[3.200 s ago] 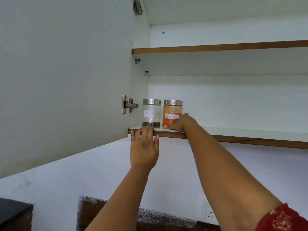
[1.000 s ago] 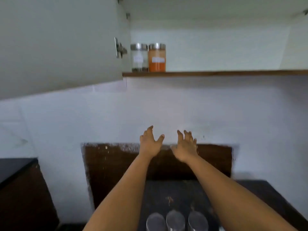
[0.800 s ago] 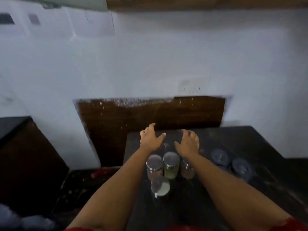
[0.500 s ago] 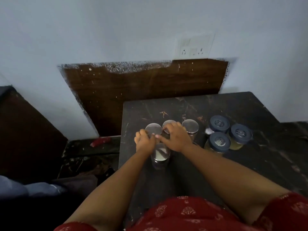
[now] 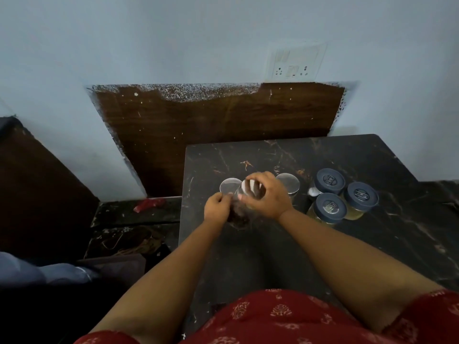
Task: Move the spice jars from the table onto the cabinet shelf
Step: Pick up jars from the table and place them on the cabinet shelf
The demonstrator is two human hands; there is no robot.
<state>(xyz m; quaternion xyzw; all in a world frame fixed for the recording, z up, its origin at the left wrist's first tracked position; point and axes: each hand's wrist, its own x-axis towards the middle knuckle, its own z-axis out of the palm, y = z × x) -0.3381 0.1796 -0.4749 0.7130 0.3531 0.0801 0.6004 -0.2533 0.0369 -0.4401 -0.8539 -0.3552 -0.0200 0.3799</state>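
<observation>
Both hands are on one spice jar [image 5: 242, 212] on the dark desk [image 5: 347, 244]. The left hand [image 5: 218, 207] and right hand [image 5: 267, 197] look wrapped around it, though blur hides the fingers. Two silver-lid jars [image 5: 231, 186] stand just behind; three blue-lid jars [image 5: 346, 197] sit to the right.

A home kitchen corner: spice jars [image 5: 329, 181] on a dark marble-patterned table [image 5: 372, 232], wall socket [image 5: 294, 63] above.

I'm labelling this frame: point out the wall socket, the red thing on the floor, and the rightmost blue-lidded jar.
wall socket [image 5: 294, 62], head view, plate middle
red thing [image 5: 148, 204], head view, its middle
rightmost blue-lidded jar [image 5: 362, 196], head view, lid top
</observation>
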